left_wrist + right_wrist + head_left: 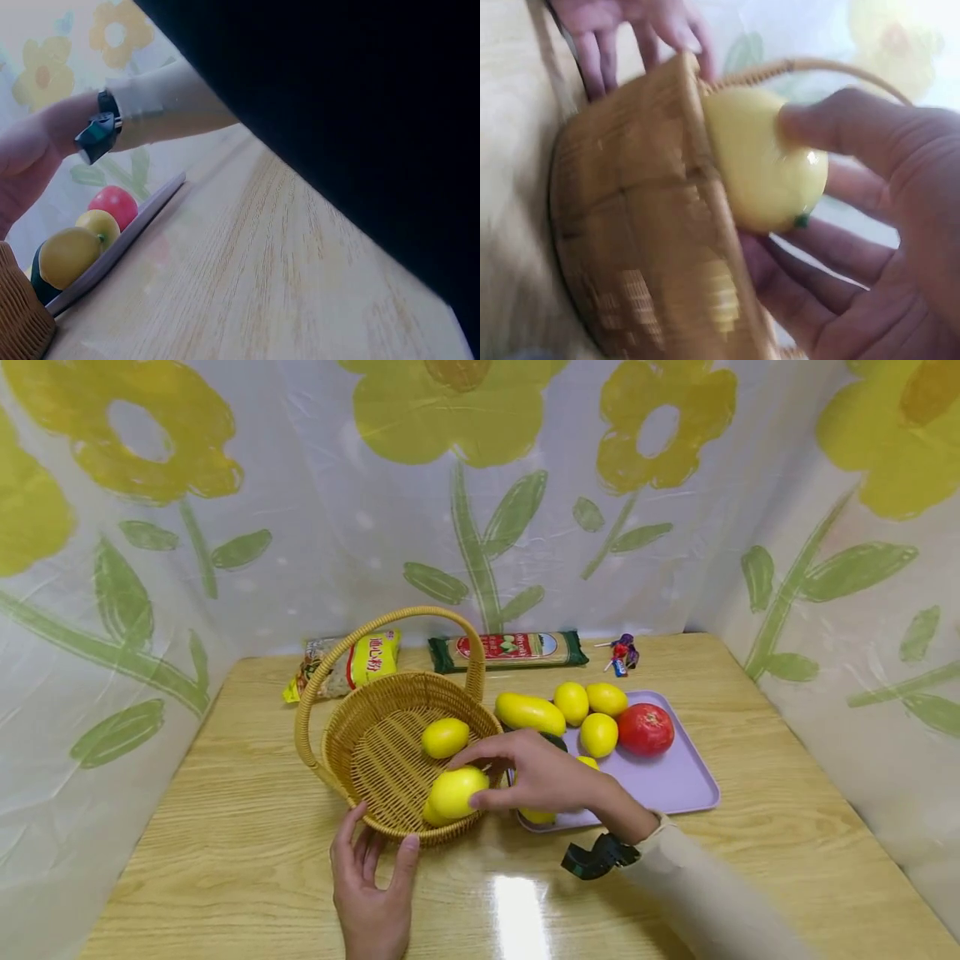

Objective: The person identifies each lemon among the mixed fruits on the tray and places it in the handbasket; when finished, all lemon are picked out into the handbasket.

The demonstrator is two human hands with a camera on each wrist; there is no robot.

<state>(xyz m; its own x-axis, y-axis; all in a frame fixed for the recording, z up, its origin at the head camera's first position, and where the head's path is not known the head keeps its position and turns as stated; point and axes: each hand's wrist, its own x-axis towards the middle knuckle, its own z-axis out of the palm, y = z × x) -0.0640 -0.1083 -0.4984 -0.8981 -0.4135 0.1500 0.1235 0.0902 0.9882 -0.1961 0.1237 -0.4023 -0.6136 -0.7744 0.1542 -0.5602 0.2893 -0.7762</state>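
Observation:
Over the near right part of a wicker basket, my right hand holds a lemon between thumb and fingers. The right wrist view shows this lemon by the basket rim, with a small green tip. Inside the basket lies another lemon, and a further yellow fruit shows partly beneath the held one. My left hand touches the basket's near side with fingers and thumb spread. Right of the basket, a lilac tray carries several yellow fruits and a red round fruit; my right hand hides part of it.
Along the back lie a yellow food packet, a green and red noodle packet and some wrapped lollipops. The basket's tall handle arches above it. A flower-printed curtain encloses the wooden table.

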